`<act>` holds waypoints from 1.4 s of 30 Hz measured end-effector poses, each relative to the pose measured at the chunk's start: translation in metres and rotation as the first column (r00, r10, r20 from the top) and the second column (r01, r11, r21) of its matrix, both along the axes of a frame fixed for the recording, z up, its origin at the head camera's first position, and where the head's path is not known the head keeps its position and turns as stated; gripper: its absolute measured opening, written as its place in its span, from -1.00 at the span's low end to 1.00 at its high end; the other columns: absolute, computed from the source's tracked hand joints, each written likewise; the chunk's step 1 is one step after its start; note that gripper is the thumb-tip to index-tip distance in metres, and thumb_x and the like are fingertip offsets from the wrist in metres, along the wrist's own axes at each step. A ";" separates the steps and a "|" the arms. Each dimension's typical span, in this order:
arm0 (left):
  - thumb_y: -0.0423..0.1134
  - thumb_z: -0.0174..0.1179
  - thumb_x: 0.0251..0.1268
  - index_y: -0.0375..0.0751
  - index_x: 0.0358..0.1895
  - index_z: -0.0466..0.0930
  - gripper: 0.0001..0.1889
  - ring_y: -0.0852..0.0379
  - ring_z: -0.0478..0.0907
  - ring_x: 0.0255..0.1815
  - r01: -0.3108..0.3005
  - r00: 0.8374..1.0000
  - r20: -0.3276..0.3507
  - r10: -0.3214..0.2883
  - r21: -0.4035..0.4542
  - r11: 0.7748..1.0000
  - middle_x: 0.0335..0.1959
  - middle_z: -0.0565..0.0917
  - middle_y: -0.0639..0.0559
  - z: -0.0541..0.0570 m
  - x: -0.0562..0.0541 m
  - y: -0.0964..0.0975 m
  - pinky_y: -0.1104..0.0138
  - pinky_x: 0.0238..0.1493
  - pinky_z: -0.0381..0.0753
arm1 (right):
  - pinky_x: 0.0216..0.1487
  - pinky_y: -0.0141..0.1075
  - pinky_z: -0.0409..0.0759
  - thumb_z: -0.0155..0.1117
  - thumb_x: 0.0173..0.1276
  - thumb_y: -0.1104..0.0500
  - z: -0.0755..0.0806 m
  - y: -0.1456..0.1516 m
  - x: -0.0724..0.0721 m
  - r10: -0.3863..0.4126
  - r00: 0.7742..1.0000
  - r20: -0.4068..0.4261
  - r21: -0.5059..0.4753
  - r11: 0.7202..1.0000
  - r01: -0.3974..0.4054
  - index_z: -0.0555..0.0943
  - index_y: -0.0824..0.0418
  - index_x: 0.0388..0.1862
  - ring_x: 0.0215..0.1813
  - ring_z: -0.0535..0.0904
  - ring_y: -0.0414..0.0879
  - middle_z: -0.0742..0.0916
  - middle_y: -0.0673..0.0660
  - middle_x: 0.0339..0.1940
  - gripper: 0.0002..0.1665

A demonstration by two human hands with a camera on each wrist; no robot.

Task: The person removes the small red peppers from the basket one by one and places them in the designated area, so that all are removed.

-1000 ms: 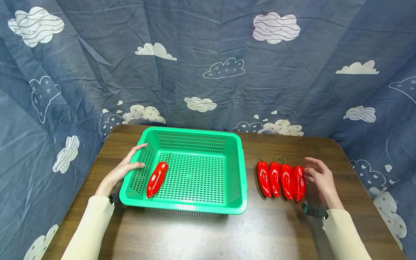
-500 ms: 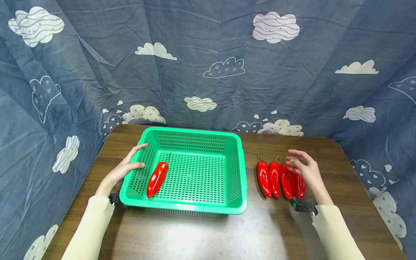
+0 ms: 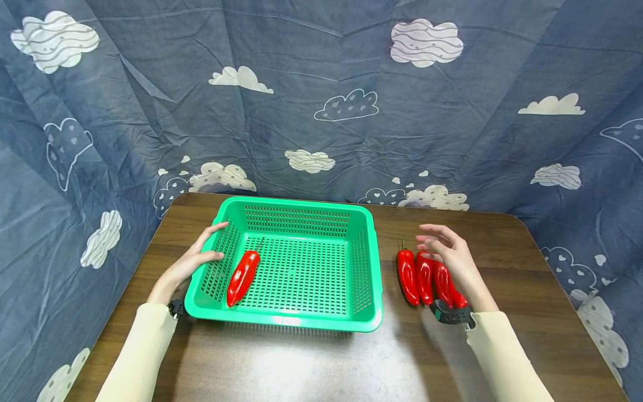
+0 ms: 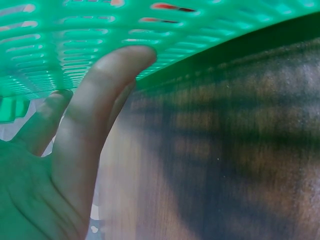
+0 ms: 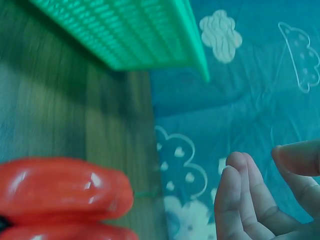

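Note:
My left hand (image 3: 188, 262) rests at the left rim of a green slotted plastic basket (image 3: 281, 320), its thumb and index finger stretched out. In the left wrist view a digit (image 4: 85, 115) lies against the slotted wall. One long red chili pepper (image 3: 243, 278) with a green stem lies inside the basket, toward its left. Over on the right, several similar red peppers (image 3: 407, 276) stand in a row on the table. My right hand (image 3: 454, 259) is above that row with bent, spread fingers and nothing between them, partly covering the rightmost peppers. Two peppers (image 5: 65, 187) show in the right wrist view.
The brown wooden table (image 3: 281, 368) carries the basket and peppers. Its back edge meets a dark blue cloth (image 3: 301, 128) with white cloud prints. A narrow strip of table lies between the basket's right side and the pepper row.
My right hand has moved left across the pepper row, from beside the rightmost pepper to above the middle ones. My left hand, the basket and the peppers have stayed put.

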State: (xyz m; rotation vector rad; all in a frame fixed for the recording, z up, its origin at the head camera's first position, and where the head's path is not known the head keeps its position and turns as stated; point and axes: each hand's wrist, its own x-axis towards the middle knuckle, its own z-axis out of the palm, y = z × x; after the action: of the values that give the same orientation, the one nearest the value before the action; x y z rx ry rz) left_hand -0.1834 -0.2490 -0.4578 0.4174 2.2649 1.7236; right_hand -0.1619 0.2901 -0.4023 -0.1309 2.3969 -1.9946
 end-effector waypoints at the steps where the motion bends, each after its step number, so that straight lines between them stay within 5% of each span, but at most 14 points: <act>1: -0.35 0.06 0.33 -0.09 0.51 -0.05 -0.27 -0.20 -0.34 0.48 0.000 1.000 0.001 0.000 0.002 1.000 0.53 -0.23 -0.12 0.000 0.000 0.000 -0.29 0.22 -0.08 | -0.14 -0.39 0.58 -0.01 0.47 0.32 0.002 -0.003 0.000 0.007 1.000 0.001 0.011 1.000 -0.007 0.45 0.29 0.16 -0.18 0.64 -0.21 0.70 -0.07 -0.17 -0.69; 15: -0.35 0.05 0.34 -0.09 0.51 -0.06 -0.28 -0.19 -0.27 0.46 0.002 1.000 0.031 -0.003 0.027 1.000 0.53 -0.25 -0.11 0.000 0.000 0.000 -0.22 0.22 -0.01 | -0.09 -0.25 0.59 -0.05 0.47 0.31 0.016 -0.045 -0.009 0.114 0.993 0.022 0.044 0.992 -0.115 0.42 0.39 0.17 -0.16 0.63 -0.12 0.68 0.06 -0.12 -0.65; 24: -0.34 0.03 0.36 -0.02 0.52 -0.07 -0.28 -0.22 -0.04 0.39 0.001 0.997 0.075 -0.004 0.036 0.999 0.52 -0.25 -0.12 0.001 0.000 -0.001 -0.04 0.15 0.23 | -0.09 -0.17 0.59 -0.04 0.44 0.35 0.019 -0.081 -0.018 0.193 0.979 0.063 0.015 0.981 -0.195 0.40 0.51 0.18 -0.13 0.64 0.07 0.57 0.50 0.03 -0.61; 30: -0.35 0.05 0.35 -0.07 0.51 -0.06 -0.28 -0.19 -0.24 0.45 -0.002 1.000 0.027 0.001 0.017 1.000 0.53 -0.25 -0.11 0.000 0.000 0.000 -0.19 0.20 0.03 | -0.10 -0.11 0.59 -0.05 0.42 0.35 0.022 -0.105 -0.022 0.253 0.965 0.073 0.023 0.967 -0.255 0.43 0.50 0.15 -0.18 0.65 -0.03 0.65 0.35 -0.05 -0.63; 42: -0.36 0.04 0.35 -0.02 0.51 -0.06 -0.28 -0.21 -0.01 0.37 -0.002 0.997 0.074 -0.002 0.052 0.999 0.52 -0.25 -0.13 -0.001 0.000 0.000 0.05 0.14 0.23 | -0.08 -0.02 0.57 -0.01 0.42 0.32 0.017 -0.143 -0.025 0.326 0.941 0.097 0.019 0.944 -0.329 0.49 0.42 0.10 -0.20 0.63 -0.02 0.65 0.33 -0.09 -0.66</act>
State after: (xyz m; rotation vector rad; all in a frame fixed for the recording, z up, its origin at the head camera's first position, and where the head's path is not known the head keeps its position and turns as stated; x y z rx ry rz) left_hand -0.1835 -0.2491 -0.4583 0.3582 2.1731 1.7707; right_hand -0.1870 0.1469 -0.3852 -0.3992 2.1807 -1.7676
